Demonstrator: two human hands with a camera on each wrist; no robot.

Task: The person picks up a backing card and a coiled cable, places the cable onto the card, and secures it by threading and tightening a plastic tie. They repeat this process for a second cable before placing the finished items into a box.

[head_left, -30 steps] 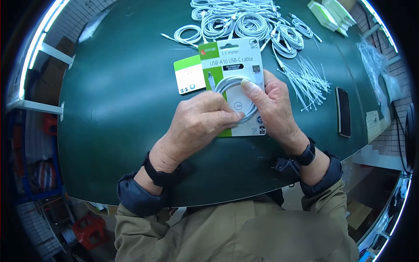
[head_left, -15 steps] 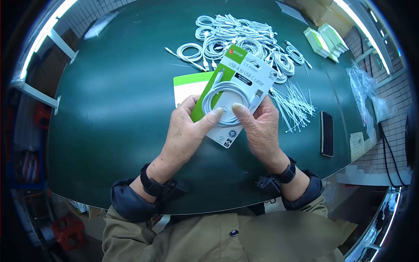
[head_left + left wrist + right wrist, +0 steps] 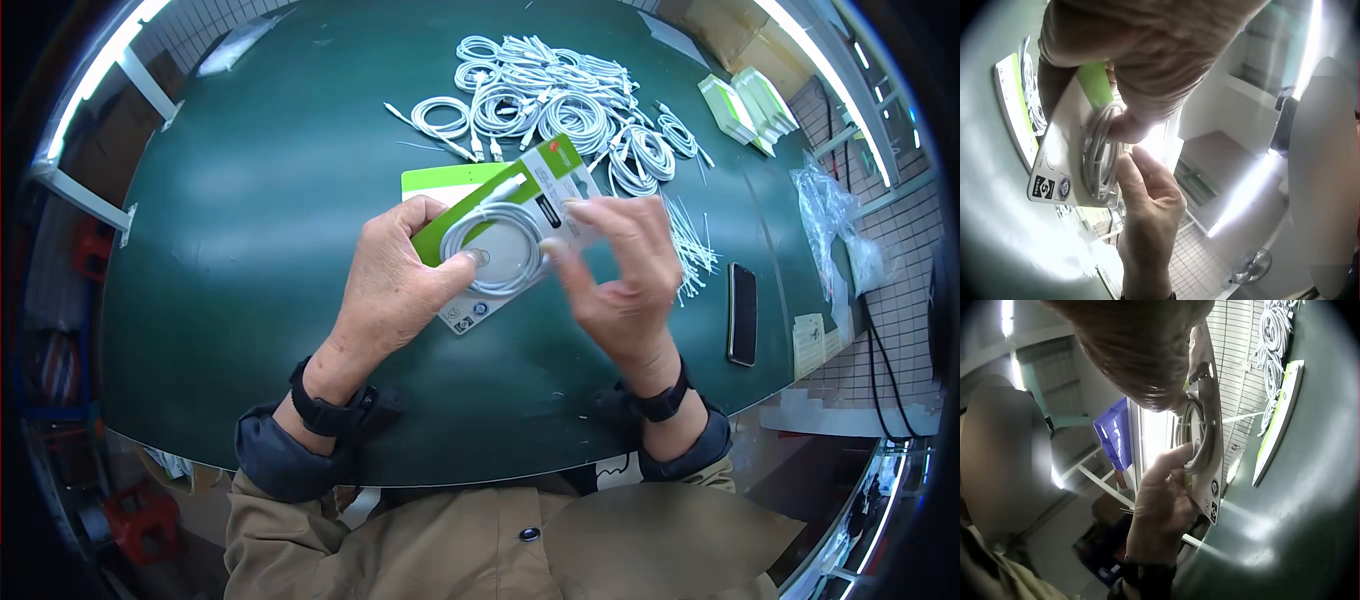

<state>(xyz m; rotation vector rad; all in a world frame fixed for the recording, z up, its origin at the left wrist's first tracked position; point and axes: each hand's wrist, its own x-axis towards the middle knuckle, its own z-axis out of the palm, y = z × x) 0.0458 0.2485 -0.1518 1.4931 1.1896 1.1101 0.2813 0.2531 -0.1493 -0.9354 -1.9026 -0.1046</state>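
Observation:
A green-and-white card (image 3: 477, 312) with a coiled white cable (image 3: 446, 240) on its front is held tilted above the table. The left hand (image 3: 385, 275) grips the card's left side, its thumb pressing on the coil. At the coil's right edge, the right hand (image 3: 632, 275) has its thumb and forefinger apart, slightly blurred; whether the thumb touches the cable I cannot tell. In the right wrist view the left hand (image 3: 1163, 509) has its thumb on the coil (image 3: 1207, 440). The left wrist view shows the right hand's (image 3: 1150, 215) fingertips close to the coil (image 3: 1092, 153).
Behind the card lies a flat green-and-white stack (image 3: 425, 182). Beyond it are many coiled white cables (image 3: 575, 120). White ties (image 3: 693, 255), a phone (image 3: 742, 315) and clear plastic bags (image 3: 830, 220) lie to the right. More folded cards (image 3: 728, 108) stand at the back right.
The card has moved left and tilted further clockwise. The right hand has let go of its right side and spread its fingers, while the left hand has kept its grip.

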